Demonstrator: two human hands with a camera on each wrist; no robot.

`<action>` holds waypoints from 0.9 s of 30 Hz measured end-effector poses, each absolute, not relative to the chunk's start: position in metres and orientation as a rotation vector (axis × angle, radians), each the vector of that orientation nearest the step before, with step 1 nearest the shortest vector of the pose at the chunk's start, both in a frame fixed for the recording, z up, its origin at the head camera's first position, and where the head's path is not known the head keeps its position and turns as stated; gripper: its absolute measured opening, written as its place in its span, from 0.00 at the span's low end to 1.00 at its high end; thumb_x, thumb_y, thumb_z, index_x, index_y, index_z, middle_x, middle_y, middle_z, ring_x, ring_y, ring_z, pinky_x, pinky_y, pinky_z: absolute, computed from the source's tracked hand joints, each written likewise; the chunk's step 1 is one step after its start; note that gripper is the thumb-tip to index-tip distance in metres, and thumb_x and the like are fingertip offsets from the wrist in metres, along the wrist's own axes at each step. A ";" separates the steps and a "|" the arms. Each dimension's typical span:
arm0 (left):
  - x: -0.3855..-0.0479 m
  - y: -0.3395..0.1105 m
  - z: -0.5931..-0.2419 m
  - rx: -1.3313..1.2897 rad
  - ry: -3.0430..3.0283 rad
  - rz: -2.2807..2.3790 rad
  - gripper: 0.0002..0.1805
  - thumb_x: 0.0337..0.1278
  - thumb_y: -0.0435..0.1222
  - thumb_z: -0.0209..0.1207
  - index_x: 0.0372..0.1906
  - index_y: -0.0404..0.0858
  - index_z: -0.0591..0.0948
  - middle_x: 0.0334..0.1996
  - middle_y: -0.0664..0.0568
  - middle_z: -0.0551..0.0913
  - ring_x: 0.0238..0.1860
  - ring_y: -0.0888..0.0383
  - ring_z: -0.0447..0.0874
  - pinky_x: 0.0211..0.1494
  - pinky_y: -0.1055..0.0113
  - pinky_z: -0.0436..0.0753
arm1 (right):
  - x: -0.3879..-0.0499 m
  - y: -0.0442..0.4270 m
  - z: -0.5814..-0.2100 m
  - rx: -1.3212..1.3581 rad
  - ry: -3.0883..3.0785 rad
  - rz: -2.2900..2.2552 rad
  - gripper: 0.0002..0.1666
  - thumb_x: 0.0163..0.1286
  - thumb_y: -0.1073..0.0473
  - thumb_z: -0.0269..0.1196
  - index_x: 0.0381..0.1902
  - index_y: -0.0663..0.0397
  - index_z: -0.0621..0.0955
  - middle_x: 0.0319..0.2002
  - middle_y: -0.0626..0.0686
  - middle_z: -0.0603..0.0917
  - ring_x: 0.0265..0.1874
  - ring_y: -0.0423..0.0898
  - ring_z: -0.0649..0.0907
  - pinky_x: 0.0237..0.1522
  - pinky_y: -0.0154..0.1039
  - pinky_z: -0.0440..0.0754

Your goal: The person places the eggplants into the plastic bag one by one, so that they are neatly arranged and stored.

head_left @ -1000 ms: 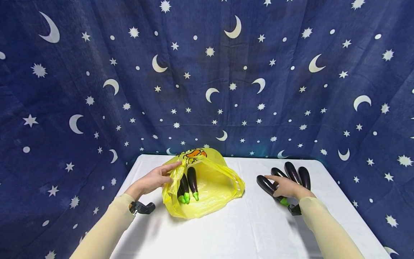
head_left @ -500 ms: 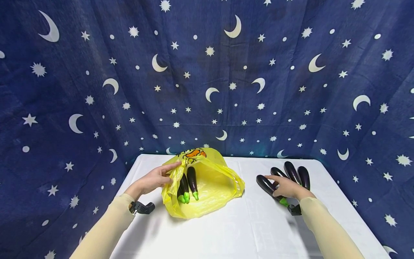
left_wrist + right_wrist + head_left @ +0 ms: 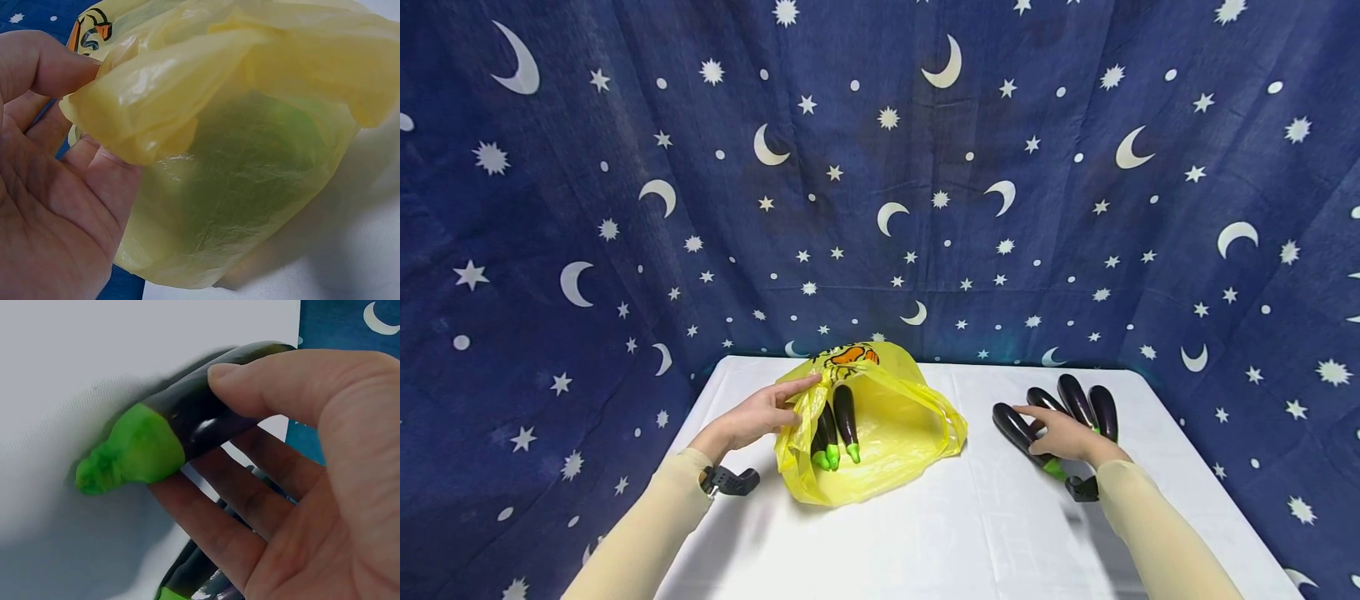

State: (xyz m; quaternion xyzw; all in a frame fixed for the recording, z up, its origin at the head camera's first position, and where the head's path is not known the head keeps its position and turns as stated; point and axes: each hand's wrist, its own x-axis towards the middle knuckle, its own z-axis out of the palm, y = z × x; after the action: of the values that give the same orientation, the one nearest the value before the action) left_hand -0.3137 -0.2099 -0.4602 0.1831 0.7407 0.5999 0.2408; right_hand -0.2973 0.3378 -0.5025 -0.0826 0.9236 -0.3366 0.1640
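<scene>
In the head view, a yellow plastic bag lies on its side with its mouth facing me. Several dark purple eggplants with green caps are inside, one of them an eggplant lying in plain sight. My left hand holds the left edge of the bag's mouth, the film between thumb and fingers in the left wrist view. At the right, my right hand grips an eggplant, thumb on one side and fingers on the other. In the right wrist view that eggplant's green cap points left, close to the cloth.
Beyond my right hand lie three more eggplants, among them a middle eggplant and a far-right eggplant. A white-covered table carries everything. Behind and at both sides hangs a dark blue curtain with moons and stars.
The eggplant in my right hand has shifted very slightly left, its green cap most noticeably. My left hand and the bag have stayed in place.
</scene>
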 end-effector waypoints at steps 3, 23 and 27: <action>-0.314 -0.210 -0.460 0.492 2.022 1.645 0.45 0.59 0.22 0.57 0.81 0.50 0.62 0.78 0.48 0.59 0.58 0.53 0.78 0.55 0.58 0.83 | -0.296 0.337 -0.502 -0.267 2.597 -1.047 0.49 0.59 0.71 0.68 0.78 0.58 0.64 0.54 0.66 0.79 0.39 0.52 0.81 0.35 0.46 0.83; -0.314 -0.209 -0.461 0.529 2.017 1.645 0.45 0.59 0.22 0.56 0.81 0.48 0.60 0.77 0.43 0.60 0.55 0.54 0.78 0.52 0.61 0.84 | -0.298 0.324 -0.487 -0.367 2.334 -1.412 0.50 0.66 0.63 0.70 0.81 0.48 0.61 0.59 0.66 0.73 0.28 0.48 0.79 0.33 0.47 0.83; -0.314 -0.208 -0.461 0.528 2.021 1.647 0.45 0.59 0.22 0.56 0.81 0.48 0.60 0.77 0.42 0.61 0.54 0.54 0.78 0.51 0.62 0.84 | -0.296 0.317 -0.483 -0.373 2.298 -1.436 0.50 0.66 0.62 0.70 0.81 0.46 0.60 0.60 0.65 0.73 0.33 0.49 0.82 0.36 0.46 0.84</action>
State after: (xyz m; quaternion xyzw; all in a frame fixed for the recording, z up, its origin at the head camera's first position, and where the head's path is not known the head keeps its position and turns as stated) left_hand -0.3141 -0.2082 -0.4607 0.1929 0.7379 0.6012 0.2384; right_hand -0.2956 0.3170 -0.4827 -0.1337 0.8229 -0.5141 0.2016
